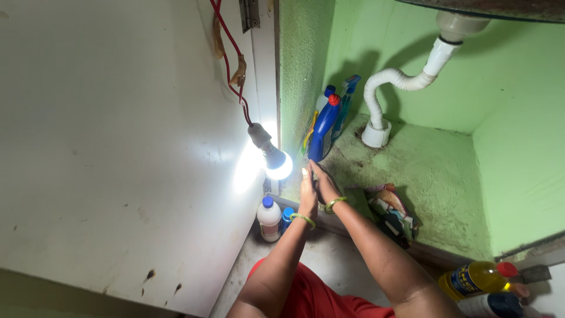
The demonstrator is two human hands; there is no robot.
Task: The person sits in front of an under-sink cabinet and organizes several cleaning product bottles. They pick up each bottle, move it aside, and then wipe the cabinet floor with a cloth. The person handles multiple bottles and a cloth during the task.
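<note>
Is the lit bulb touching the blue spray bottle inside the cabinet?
Apart. The head view shows the lit bulb hanging by the white door, with a strip of green wall plainly visible between it and the blue spray bottle.

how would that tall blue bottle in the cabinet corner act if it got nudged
The blue bottle stands tall and narrow, so it would probably tip easily. It looks like rigid plastic, likely not fragile. Other bottles and the green wall sit close, so it might lean rather than fall flat.

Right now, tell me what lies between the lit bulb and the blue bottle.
In the head view, only the green cabinet wall edge lies between the lit bulb and the blue bottle; both hands sit just below.
</note>
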